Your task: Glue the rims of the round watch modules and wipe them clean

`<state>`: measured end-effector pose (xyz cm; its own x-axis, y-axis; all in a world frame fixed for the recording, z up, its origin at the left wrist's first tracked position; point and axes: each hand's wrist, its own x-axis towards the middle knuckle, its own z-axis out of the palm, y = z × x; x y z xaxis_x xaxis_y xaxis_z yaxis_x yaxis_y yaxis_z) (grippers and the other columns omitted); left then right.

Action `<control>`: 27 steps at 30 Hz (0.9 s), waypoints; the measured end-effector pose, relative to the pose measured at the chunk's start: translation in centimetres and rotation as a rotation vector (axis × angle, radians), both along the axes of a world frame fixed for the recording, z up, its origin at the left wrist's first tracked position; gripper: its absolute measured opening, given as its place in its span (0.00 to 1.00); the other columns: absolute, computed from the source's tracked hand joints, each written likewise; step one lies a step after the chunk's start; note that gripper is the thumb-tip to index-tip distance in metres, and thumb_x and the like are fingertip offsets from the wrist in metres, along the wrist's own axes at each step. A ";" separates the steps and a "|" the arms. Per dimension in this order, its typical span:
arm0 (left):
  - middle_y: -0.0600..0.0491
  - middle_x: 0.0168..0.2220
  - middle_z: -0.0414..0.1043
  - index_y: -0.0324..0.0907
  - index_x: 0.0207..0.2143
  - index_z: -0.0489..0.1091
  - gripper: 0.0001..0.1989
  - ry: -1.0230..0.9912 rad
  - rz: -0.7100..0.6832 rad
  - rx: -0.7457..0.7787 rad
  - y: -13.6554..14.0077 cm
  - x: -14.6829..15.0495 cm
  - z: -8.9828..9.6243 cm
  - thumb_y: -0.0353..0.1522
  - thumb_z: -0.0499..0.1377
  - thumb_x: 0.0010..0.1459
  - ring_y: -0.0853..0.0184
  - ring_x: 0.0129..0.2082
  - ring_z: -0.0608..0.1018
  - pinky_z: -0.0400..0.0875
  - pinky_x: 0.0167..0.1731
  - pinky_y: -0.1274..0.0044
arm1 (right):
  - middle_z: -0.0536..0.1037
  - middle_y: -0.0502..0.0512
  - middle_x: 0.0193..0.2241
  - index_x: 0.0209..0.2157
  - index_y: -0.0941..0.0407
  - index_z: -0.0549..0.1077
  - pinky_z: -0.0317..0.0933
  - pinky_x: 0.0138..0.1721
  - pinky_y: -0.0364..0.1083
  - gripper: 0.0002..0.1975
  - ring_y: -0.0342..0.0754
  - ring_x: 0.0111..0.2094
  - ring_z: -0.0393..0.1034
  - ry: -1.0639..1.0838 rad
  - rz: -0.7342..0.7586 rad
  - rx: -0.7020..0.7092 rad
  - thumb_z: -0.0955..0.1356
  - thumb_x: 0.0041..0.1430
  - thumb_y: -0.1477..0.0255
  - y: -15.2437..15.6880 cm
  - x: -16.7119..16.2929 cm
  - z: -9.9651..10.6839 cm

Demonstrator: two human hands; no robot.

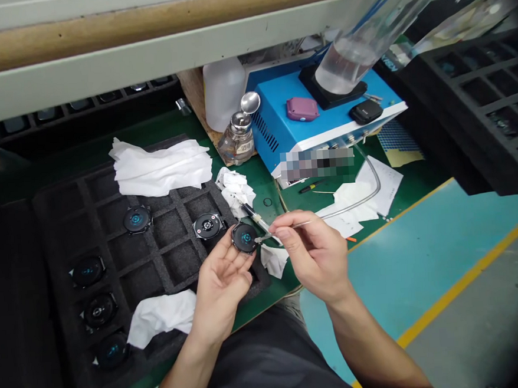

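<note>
Watch (245,237): raised over the right edge of the black foam tray (179,264), round and dark, with blue marks upward – gripped by the left hand (223,285).
Left fingers: closed on the left and lower rim of the watch, palm turned up over the right part of the foam tray.
Right hand (316,255): just right of the foam tray, thumb and fingers pinched together on a thin tool (268,236).
Tool tip: at the right edge of the watch – touching or just short, cannot tell.
Clear tube (378,180): looping right of the foam tray, between the right hand and a blue box (274,98).
Silver-edged watch (208,226): in the foam tray's right side, near the left fingertips.
Blue-marked watch (137,219): in the middle of the foam tray.
Three watches (99,310): lined up down the foam tray's left side.
Long white cloth (162,168): spread over the foam tray's far part.
Short white cloth (163,316): on the foam tray's near part, beside the left wrist.
Crumpled tissue (236,189): against the foam tray's right edge.
Glass bottle (236,141): beyond the foam tray's far right corner, metal-topped.
Purple case (301,109): atop the blue box, right of and beyond the foam tray.
</note>
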<state>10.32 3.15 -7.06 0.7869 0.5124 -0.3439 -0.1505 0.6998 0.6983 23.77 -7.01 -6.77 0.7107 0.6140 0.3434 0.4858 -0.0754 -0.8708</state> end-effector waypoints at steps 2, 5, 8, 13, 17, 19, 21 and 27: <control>0.45 0.64 0.72 0.45 0.59 0.73 0.30 -0.004 0.001 -0.002 0.0 0.0 0.0 0.25 0.70 0.53 0.51 0.65 0.72 0.64 0.68 0.60 | 0.82 0.49 0.37 0.42 0.52 0.76 0.71 0.40 0.43 0.06 0.42 0.38 0.77 0.002 0.004 0.002 0.69 0.67 0.76 0.0 0.0 -0.1; 0.45 0.63 0.73 0.46 0.60 0.72 0.31 -0.003 0.002 -0.010 0.0 0.0 -0.1 0.24 0.70 0.53 0.52 0.64 0.74 0.65 0.68 0.61 | 0.82 0.49 0.37 0.43 0.52 0.76 0.71 0.40 0.43 0.06 0.42 0.38 0.77 0.003 0.006 0.003 0.69 0.67 0.76 0.0 0.0 -0.1; 0.46 0.62 0.74 0.46 0.59 0.73 0.31 -0.011 0.003 -0.015 0.0 0.0 -0.2 0.24 0.70 0.54 0.53 0.64 0.74 0.66 0.67 0.62 | 0.82 0.49 0.37 0.42 0.52 0.76 0.71 0.40 0.43 0.06 0.42 0.38 0.77 0.000 0.003 0.005 0.69 0.67 0.76 -0.1 0.0 -0.1; 0.47 0.62 0.74 0.47 0.59 0.73 0.30 -0.023 0.001 -0.013 0.0 0.1 -0.2 0.24 0.69 0.54 0.54 0.64 0.75 0.67 0.67 0.63 | 0.82 0.48 0.37 0.42 0.52 0.76 0.71 0.40 0.42 0.06 0.42 0.38 0.77 0.003 0.005 0.005 0.69 0.67 0.77 -0.1 0.0 -0.2; 0.46 0.62 0.74 0.47 0.59 0.73 0.30 -0.019 0.004 -0.013 0.0 0.0 -0.2 0.24 0.69 0.54 0.53 0.64 0.74 0.65 0.68 0.61 | 0.82 0.49 0.37 0.42 0.52 0.76 0.71 0.40 0.42 0.06 0.42 0.38 0.77 0.008 0.008 0.010 0.69 0.67 0.76 -0.1 -0.1 -0.2; 0.46 0.63 0.73 0.46 0.59 0.73 0.30 -0.015 0.005 -0.014 0.0 0.0 -0.2 0.24 0.70 0.54 0.52 0.64 0.74 0.65 0.68 0.60 | 0.82 0.49 0.37 0.43 0.52 0.76 0.71 0.40 0.43 0.06 0.42 0.38 0.78 0.009 0.009 0.009 0.69 0.67 0.76 -0.1 -0.1 -0.2; 0.45 0.63 0.74 0.46 0.59 0.73 0.30 -0.012 0.004 -0.015 0.0 0.1 -0.2 0.24 0.70 0.53 0.52 0.64 0.74 0.65 0.68 0.60 | 0.82 0.49 0.37 0.43 0.52 0.76 0.71 0.40 0.43 0.06 0.42 0.38 0.78 0.010 0.009 0.006 0.69 0.67 0.76 -0.1 0.0 -0.2; 0.45 0.63 0.73 0.47 0.59 0.73 0.30 -0.011 -0.003 -0.009 0.0 0.0 -0.2 0.25 0.70 0.54 0.50 0.65 0.73 0.62 0.69 0.58 | 0.82 0.48 0.37 0.42 0.52 0.76 0.71 0.40 0.42 0.06 0.42 0.38 0.78 0.008 0.000 0.003 0.69 0.67 0.76 -0.1 0.0 -0.1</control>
<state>10.31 3.15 -7.22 0.7921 0.5073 -0.3395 -0.1564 0.7063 0.6904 23.74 -7.15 -6.92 0.7134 0.6127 0.3401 0.4792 -0.0724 -0.8747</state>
